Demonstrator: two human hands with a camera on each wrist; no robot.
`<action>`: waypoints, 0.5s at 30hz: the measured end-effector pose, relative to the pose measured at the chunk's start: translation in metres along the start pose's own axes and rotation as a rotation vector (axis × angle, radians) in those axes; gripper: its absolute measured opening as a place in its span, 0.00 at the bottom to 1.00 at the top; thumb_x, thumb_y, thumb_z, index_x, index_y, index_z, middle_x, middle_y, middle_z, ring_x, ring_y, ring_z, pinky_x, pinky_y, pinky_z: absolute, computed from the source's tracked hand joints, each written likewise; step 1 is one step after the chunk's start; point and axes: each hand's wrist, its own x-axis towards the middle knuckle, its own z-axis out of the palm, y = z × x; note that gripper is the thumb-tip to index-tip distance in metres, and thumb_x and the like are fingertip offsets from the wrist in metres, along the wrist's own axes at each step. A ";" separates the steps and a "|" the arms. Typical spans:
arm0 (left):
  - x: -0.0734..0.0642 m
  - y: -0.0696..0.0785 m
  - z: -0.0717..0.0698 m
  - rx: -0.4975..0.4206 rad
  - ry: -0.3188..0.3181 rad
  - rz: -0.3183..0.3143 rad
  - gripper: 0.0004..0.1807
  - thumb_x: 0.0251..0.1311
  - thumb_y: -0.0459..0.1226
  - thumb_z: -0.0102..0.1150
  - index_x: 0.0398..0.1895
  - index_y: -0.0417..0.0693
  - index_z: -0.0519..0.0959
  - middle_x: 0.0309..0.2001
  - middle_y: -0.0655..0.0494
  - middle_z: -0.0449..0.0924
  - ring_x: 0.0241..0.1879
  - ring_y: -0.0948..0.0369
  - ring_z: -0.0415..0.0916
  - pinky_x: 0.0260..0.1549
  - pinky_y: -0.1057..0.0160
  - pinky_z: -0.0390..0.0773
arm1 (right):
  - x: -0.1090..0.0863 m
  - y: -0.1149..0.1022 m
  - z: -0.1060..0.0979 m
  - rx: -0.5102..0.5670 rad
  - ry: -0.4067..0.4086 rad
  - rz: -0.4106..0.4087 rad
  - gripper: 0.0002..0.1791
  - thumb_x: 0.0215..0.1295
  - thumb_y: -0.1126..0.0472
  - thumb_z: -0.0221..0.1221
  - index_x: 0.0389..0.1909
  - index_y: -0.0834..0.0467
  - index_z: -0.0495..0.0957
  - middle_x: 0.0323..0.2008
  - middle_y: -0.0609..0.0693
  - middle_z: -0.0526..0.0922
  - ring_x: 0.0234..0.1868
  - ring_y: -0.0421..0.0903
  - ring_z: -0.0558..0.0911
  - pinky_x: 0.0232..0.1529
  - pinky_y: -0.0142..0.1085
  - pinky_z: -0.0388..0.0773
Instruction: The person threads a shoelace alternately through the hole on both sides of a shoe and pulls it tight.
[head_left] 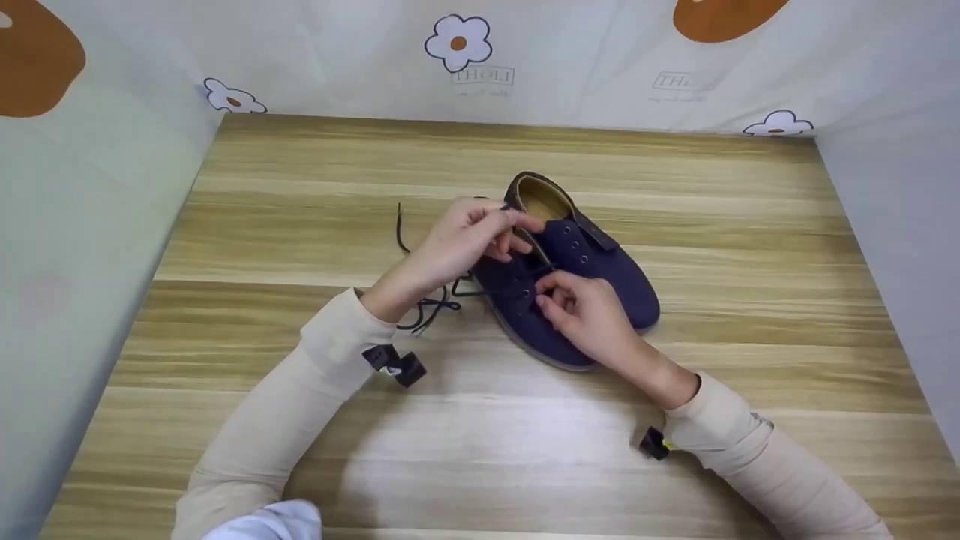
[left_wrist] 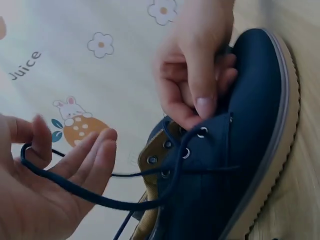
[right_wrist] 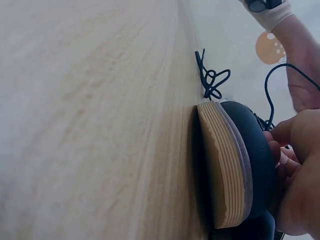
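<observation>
Two navy shoes lie side by side on the wooden table; the nearer shoe has a dark shoelace partly run through its eyelets. My left hand is over that shoe's opening, with a loop of the lace hooked round a bent finger in the left wrist view and the other fingers extended. Low over the eyelets, my right hand pinches at the lace, thumb and forefinger right beside an eyelet. The pinched bit is mostly hidden by the fingertips.
The second shoe lies just right of the first, its eyelets unlaced and its tan lining showing. Loose lace trails in loops over the table to the left. A patterned sheet rises behind the table and at its sides.
</observation>
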 end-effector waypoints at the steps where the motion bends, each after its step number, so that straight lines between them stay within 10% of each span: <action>1: -0.001 -0.002 0.001 0.093 0.017 0.027 0.24 0.73 0.40 0.46 0.17 0.41 0.77 0.40 0.45 0.86 0.39 0.57 0.84 0.44 0.60 0.82 | -0.001 0.000 0.001 0.004 -0.002 0.000 0.04 0.63 0.65 0.61 0.37 0.59 0.83 0.17 0.45 0.76 0.17 0.33 0.70 0.20 0.24 0.66; 4: -0.005 -0.003 0.002 0.337 0.116 0.108 0.24 0.72 0.45 0.50 0.20 0.43 0.81 0.34 0.50 0.76 0.36 0.59 0.75 0.38 0.65 0.74 | -0.003 0.001 0.003 0.009 -0.009 -0.003 0.04 0.64 0.65 0.61 0.37 0.58 0.83 0.17 0.45 0.77 0.16 0.32 0.70 0.20 0.25 0.66; 8: -0.004 -0.002 0.003 0.423 0.135 0.180 0.24 0.73 0.45 0.51 0.18 0.44 0.79 0.46 0.53 0.76 0.41 0.60 0.75 0.41 0.63 0.75 | -0.002 0.001 0.003 0.002 -0.002 -0.011 0.04 0.64 0.64 0.61 0.37 0.59 0.83 0.17 0.45 0.77 0.16 0.32 0.70 0.20 0.25 0.67; 11: -0.003 -0.004 0.006 0.530 0.075 0.150 0.19 0.71 0.45 0.54 0.23 0.45 0.80 0.43 0.53 0.81 0.38 0.60 0.76 0.40 0.63 0.76 | -0.001 0.001 0.001 -0.006 0.010 -0.012 0.04 0.63 0.65 0.62 0.37 0.59 0.83 0.17 0.45 0.77 0.16 0.32 0.70 0.19 0.25 0.67; 15: -0.007 -0.008 0.011 0.896 0.008 0.039 0.17 0.67 0.50 0.58 0.25 0.49 0.82 0.28 0.56 0.82 0.28 0.60 0.76 0.29 0.62 0.76 | 0.000 0.001 -0.001 -0.015 0.011 -0.009 0.04 0.63 0.65 0.62 0.37 0.59 0.83 0.17 0.45 0.77 0.17 0.32 0.70 0.20 0.24 0.66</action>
